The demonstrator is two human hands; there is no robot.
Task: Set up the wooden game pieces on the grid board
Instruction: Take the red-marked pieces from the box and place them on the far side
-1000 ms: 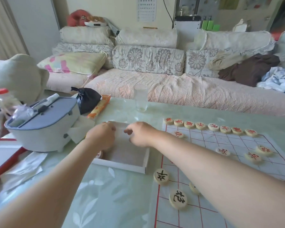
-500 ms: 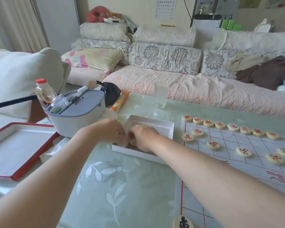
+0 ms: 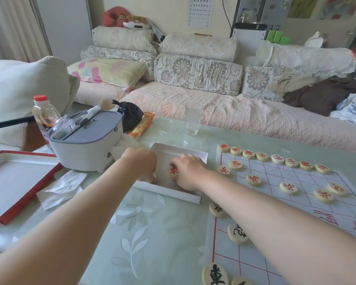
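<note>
Right hand [image 3: 190, 171] grip pinching red-marked piece [image 3: 173, 170] in white box [image 3: 169, 191], left hand [image 3: 141, 161] grip hidden, cannot tell

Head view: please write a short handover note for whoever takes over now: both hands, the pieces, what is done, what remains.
Left hand: curled over the white box's left wall; grip hidden.
Right hand: inside the box, pinching a red-marked piece.
Done: red-marked pieces line the grid board's far side.
Left: place this piece; only four black-marked pieces lie at the near edge.

Soft daylight, glossy table glare, wide-angle edge distortion, slight blur
</note>
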